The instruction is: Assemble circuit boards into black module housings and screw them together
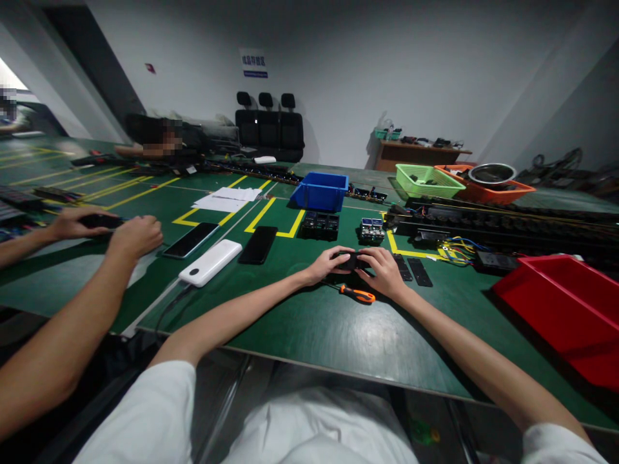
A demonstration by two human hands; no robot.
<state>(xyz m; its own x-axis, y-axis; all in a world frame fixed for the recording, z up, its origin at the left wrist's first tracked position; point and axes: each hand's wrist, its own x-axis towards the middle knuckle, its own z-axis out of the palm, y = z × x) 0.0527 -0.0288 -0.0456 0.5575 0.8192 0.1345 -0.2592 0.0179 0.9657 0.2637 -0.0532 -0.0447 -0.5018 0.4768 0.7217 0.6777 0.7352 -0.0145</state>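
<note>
Both my hands hold a small black block-shaped part (354, 261) just above the green table. My left hand (329, 264) grips its left end, with the fingers closed along it. At the other end, my right hand (381, 269) pinches it between thumb and fingers. Much of the part is covered by my fingers. An orange and black screwdriver (358, 294) lies on the table just below my hands. Beyond them stand a black module (320, 225) and a module with silvery parts on top (371, 229). Flat black plates (420, 272) lie right of my right hand.
A red bin (565, 309) stands at right, beside long black rails with wires (459, 248). A blue bin (322, 191), green basket (425, 180) and orange basket (503, 192) stand farther back. Left are phones (192, 240), a white power bank (211, 263) and a co-worker's hands (133, 237).
</note>
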